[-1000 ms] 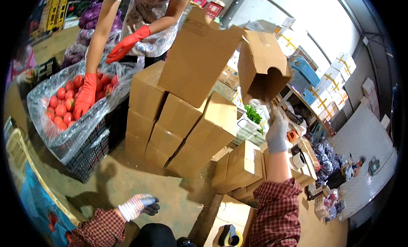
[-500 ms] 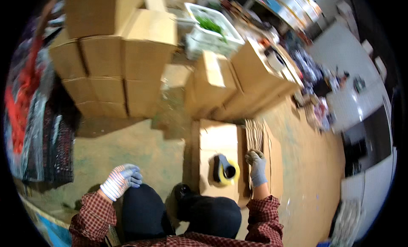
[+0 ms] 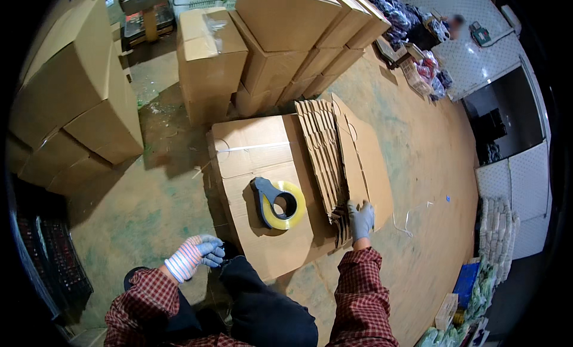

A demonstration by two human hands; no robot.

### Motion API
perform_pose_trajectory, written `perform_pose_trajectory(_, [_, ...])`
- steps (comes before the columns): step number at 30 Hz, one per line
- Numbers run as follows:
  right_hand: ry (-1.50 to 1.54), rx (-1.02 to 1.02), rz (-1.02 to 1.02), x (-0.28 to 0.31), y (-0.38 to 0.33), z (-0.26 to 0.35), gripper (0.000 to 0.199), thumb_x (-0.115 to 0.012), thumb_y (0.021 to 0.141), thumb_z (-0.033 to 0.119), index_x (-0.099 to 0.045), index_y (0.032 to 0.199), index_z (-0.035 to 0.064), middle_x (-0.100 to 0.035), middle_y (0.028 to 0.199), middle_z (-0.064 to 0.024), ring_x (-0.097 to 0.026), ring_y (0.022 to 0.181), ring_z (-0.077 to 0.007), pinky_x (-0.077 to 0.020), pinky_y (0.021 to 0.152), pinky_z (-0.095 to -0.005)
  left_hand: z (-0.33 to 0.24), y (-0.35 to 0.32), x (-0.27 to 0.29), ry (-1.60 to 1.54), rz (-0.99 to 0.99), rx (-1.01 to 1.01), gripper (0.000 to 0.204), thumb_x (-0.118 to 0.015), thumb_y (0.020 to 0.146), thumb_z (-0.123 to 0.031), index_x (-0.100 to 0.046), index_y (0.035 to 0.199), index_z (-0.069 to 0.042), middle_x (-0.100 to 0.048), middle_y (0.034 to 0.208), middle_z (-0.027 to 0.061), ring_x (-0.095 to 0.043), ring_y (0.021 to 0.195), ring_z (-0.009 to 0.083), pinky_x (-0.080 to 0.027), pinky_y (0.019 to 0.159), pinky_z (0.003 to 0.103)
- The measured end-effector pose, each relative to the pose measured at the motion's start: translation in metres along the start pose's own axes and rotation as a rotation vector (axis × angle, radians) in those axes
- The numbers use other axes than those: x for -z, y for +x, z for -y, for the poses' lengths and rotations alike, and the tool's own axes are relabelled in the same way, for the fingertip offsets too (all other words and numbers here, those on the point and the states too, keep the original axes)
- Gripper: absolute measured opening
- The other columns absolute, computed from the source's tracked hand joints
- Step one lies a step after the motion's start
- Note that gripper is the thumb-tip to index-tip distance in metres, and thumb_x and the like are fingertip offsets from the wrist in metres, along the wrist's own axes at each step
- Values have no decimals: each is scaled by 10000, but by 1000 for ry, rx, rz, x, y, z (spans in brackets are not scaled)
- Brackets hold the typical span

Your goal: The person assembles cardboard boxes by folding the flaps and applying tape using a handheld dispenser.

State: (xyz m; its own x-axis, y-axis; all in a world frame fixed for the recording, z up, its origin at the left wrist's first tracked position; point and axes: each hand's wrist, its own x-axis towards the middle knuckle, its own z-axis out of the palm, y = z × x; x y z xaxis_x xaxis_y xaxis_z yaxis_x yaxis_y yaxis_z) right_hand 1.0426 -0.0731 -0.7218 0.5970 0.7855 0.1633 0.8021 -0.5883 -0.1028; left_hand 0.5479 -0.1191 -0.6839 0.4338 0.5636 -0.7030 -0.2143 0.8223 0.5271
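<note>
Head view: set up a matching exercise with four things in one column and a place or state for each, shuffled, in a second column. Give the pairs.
1. tape dispenser
2. flattened cartons
3. right hand
4. left hand

A. beside the knee, holding nothing
B. lying on the big cardboard box
C. on the near end of the carton stack
D. stacked on edge, leaning

Pairs: 1-B, 2-D, 3-C, 4-A
</note>
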Motion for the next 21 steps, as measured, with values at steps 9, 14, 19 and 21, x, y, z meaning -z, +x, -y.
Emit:
perform_pose_trajectory(9, [837, -346, 29, -25, 50, -72, 593, -601, 838, 501, -571, 1113, -23, -633, 994, -143, -616, 834, -257, -495, 743, -357, -1, 23, 14, -26, -71, 4, 175, -570, 887, -157, -596, 987, -16, -651, 811, 142, -649, 693, 241, -554, 621, 349])
perform_pose_trajectory(14, [1079, -694, -120, -44, 23, -146, 407, -557, 869, 399, -609, 998, 17, -625, 898, -86, -577, 732, -193, -463, 637, -366, 4, 11, 46, -105, -212, 3, 159, -599, 858, -142, -599, 970, -29, -642, 789, 140, -644, 666, 246, -551, 585, 346])
perform_pose_trajectory(19, [996, -1149, -9, -69, 18, -196, 438, -542, 862, 445, -615, 1057, 60, -628, 994, -107, -603, 850, -256, -479, 689, -389, 2, 10, 72, -66, -394, 35, 149, -578, 868, -133, -591, 978, -34, -635, 782, 141, -632, 658, 250, -547, 586, 364])
perform_pose_trajectory(21, [1348, -1090, 51, -76, 19, -204, 449, -535, 865, 451, -570, 1122, 84, -621, 1026, -93, -599, 888, -242, -482, 691, -378, -2, 8, 81, -67, -401, 42, 149, -583, 864, -135, -590, 975, -36, -635, 793, 137, -630, 665, 252, -545, 578, 366])
